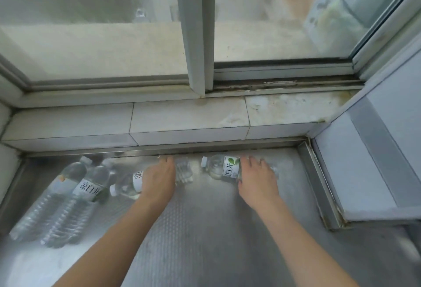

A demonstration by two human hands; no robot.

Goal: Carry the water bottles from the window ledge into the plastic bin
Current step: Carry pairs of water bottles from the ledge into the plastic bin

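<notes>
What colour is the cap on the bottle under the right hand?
White, on the bottle under the right hand; clearest in the head view.

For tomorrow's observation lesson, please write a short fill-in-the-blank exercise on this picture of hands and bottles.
1. Each hand rests on one ____ lying on its side.
2. The left hand and the right hand lie on a ____ surface.
3. Two more bottles lie to the ____ of both hands.

Missing words: bottle; metal; left
</notes>
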